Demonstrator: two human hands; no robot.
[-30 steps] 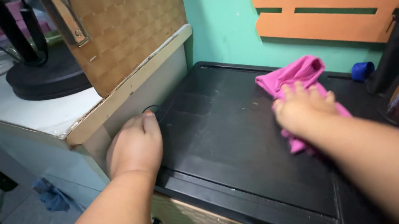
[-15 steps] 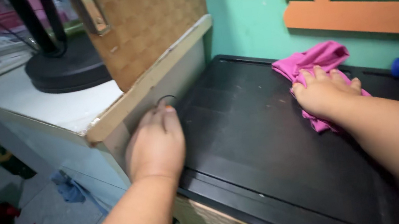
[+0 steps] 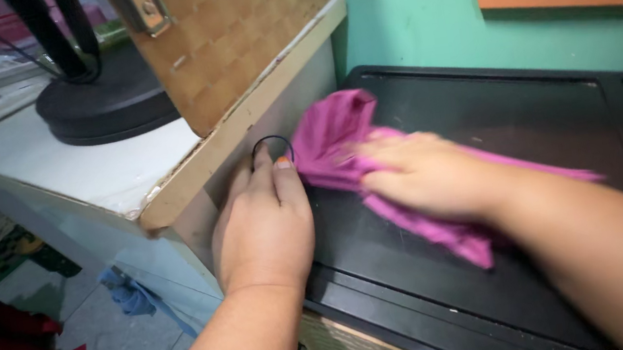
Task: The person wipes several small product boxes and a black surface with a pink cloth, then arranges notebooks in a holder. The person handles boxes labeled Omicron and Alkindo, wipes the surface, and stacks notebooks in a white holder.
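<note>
Here, head view: right hand [image 3: 428,180], flat and open, pressed a pink cloth [image 3: 347,142] on the black lid [image 3: 529,122], having swept it from the far wall side to the near-left corner. Left hand [image 3: 263,221], loosely curled, holding nothing, remained on the lid's left edge beside a black ring [image 3: 272,142] and the white table [image 3: 86,168].

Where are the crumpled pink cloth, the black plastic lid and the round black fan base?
crumpled pink cloth [image 3: 333,128], head view, upper fold
black plastic lid [image 3: 529,118], head view, bare top
round black fan base [image 3: 106,106], head view, upper surface
</note>
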